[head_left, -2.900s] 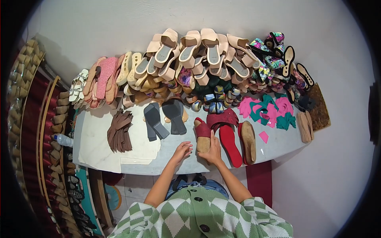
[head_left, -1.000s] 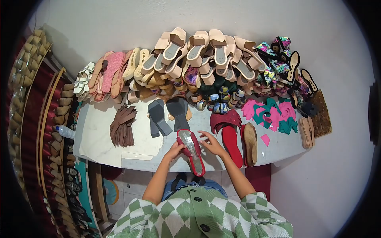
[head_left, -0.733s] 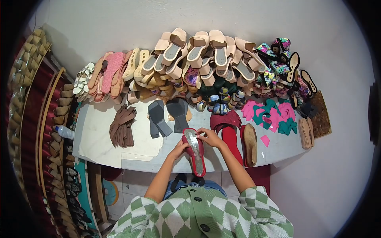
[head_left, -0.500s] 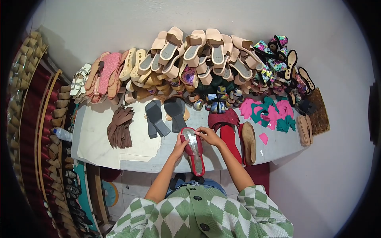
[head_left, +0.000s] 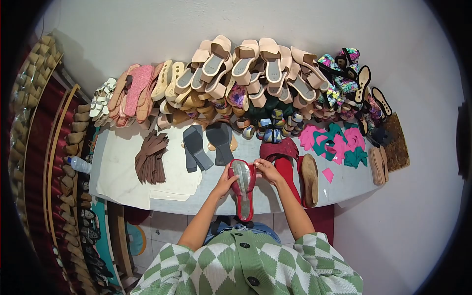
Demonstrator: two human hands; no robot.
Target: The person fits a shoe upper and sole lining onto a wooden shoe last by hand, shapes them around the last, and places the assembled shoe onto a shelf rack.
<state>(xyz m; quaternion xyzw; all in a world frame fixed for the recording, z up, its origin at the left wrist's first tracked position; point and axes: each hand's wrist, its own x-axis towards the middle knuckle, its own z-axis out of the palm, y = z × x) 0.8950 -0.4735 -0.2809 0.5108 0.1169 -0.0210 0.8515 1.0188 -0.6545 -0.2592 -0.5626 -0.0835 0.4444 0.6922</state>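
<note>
A red sandal (head_left: 244, 189) with a shiny grey middle is held up over the table's front edge. My left hand (head_left: 225, 182) is closed around its left side near the wider end. At the sandal's upper right edge, my right hand (head_left: 268, 171) has its fingers pinched on the red material; whatever lies between the fingertips is too small to make out. Just right of my right hand lie a dark red strapped piece (head_left: 279, 150), a bright red sole (head_left: 285, 178) and a tan sole with a dark red edge (head_left: 309, 180).
Beige heeled sandals (head_left: 246, 59) are piled along the back wall. Dark grey soles (head_left: 195, 147), brown strips (head_left: 151, 157) and pink and green scraps (head_left: 336, 142) lie on the table (head_left: 236, 196). Shoe lasts (head_left: 73, 140) line a rack on the left, near a plastic bottle (head_left: 78, 164).
The sandal and both hands have shifted slightly to the right. My right hand has moved a little outward along the sandal's upper edge, and the view has tilted slightly.
</note>
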